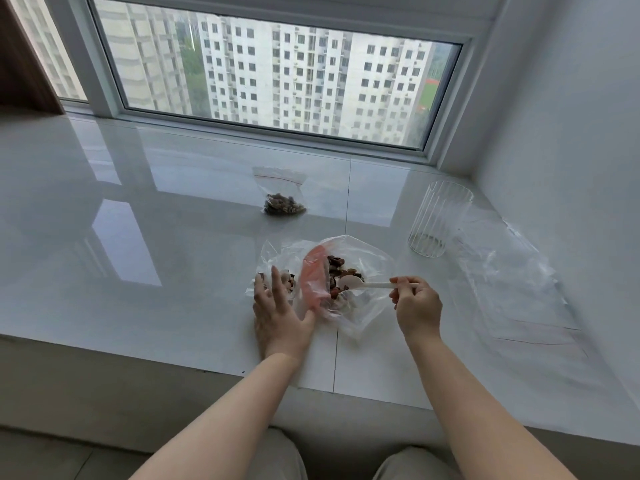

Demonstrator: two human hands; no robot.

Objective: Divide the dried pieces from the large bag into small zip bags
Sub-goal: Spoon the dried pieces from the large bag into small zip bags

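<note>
The large clear bag (pixel 363 306) with a pink patch lies open on the white sill, dark dried pieces (pixel 337 268) showing inside. My right hand (pixel 417 304) pinches the handle of a white plastic spoon (pixel 353 283) whose bowl rests among the pieces. My left hand (pixel 277 310) lies with straight fingers on a small zip bag (pixel 273 271) holding a few pieces, just left of the large bag. A filled small zip bag (pixel 282 199) lies farther back toward the window.
A ribbed clear glass (pixel 438 220) stands at the right. Several flat unfilled zip bags (pixel 512 282) lie beside it near the right wall. The white sill (pixel 138 237) ends in a front edge above my knees. The window runs along the back.
</note>
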